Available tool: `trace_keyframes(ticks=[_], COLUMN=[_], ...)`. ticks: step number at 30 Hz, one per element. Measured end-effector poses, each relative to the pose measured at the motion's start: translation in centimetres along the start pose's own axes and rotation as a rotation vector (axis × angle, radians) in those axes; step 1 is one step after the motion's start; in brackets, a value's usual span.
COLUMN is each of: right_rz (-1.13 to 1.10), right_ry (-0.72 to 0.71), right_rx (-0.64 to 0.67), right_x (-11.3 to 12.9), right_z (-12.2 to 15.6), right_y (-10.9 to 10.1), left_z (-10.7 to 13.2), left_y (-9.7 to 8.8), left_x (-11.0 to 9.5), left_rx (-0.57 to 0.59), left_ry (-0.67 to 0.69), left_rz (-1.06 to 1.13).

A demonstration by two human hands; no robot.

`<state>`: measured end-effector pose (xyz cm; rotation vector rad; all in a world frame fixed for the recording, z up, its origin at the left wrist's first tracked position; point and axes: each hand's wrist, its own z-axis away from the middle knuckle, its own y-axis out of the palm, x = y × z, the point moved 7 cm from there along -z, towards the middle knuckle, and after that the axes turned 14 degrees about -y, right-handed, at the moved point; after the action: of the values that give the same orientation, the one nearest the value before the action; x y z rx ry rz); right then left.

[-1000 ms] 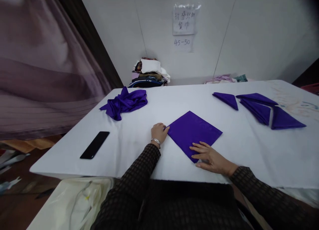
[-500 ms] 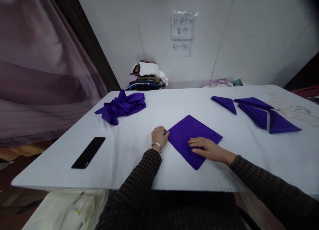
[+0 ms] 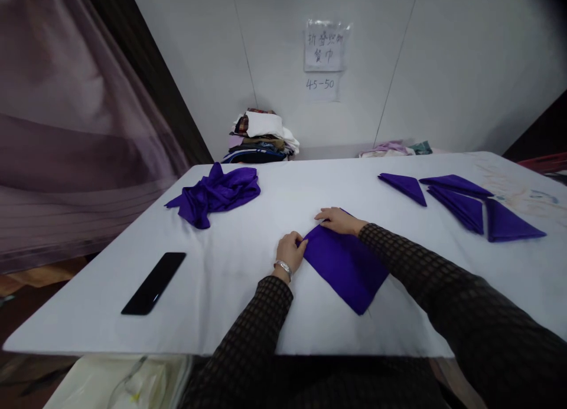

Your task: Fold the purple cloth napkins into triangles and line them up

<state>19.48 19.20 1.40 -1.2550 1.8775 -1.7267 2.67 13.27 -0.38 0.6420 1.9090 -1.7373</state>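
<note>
A folded purple napkin (image 3: 343, 261) lies flat on the white-covered table in front of me, turned like a diamond. At its left corner my left hand (image 3: 290, 252), with a silver bracelet at the wrist, has thumb and fingers closed on the cloth. My right hand (image 3: 340, 220) rests on the upper left edge, fingers stretched out and pointing left. The right sleeve hides part of the napkin's far and right corners.
Several purple napkins folded into triangles (image 3: 456, 208) lie at the right. A crumpled heap of purple cloth (image 3: 217, 190) sits at the back left, with a black phone (image 3: 155, 283) nearer. Stacked clothes (image 3: 261, 134) stand behind the white table (image 3: 248, 297).
My right hand has moved from the napkin's middle up and left to its upper left edge. My left hand stays at the left corner. The view has shifted slightly.
</note>
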Motion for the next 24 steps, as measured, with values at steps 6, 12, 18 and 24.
trace_keyframes(ticks=[6,12,18,24], right_rz=[-0.083,-0.045,0.047,0.132], right_ry=[-0.125,-0.011,0.035,0.011], right_rx=[0.021,-0.024,0.059,0.148], right_x=[0.9,0.7,2.3,3.0], right_z=[-1.8,-0.9,-1.0,-1.1], right_y=[2.1,3.4,3.0,4.3], left_z=[0.1,0.3,0.7,0.8], left_y=[0.0,-0.1,0.0,-0.1], left_x=[0.1,-0.6,-1.2,-1.1], left_rx=[0.026,-0.012,0.018,0.017], left_ry=[-0.024,0.070,0.080,0.057], left_rz=[0.012,-0.095,-0.112,-0.146])
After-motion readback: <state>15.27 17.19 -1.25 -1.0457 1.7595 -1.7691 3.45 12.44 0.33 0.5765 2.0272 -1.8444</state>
